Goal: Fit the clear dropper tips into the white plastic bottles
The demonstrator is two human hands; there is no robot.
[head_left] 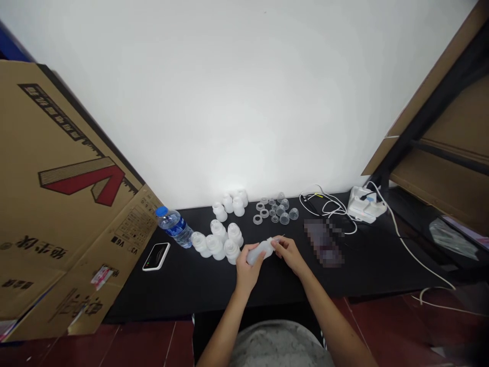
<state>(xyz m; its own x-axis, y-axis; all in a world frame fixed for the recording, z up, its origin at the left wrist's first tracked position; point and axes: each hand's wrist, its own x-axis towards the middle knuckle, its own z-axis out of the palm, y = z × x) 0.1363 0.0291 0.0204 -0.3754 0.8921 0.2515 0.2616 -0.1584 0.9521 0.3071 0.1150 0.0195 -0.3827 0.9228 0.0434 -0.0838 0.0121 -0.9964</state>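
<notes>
My left hand [247,270] is wrapped round the body of a whitish translucent plastic bottle [263,250], tilted with its top to the right. At that top end, the fingers of my right hand [289,253] pinch the neck or a small clear part on it; which one, I cannot tell. Just left of my left hand stand several white plastic bottles [216,246], with another group of white bottles [239,205] behind them. Beyond my hands lie several clear rings [257,219] and clear domed caps [284,218].
On the black table [171,293] are a water bottle [176,228] and a white-edged phone [156,256] at left. A pixelated dark object [324,243], white cables [336,209] and a white power strip [364,205] lie at right. A large cardboard box [69,204] borders the left side.
</notes>
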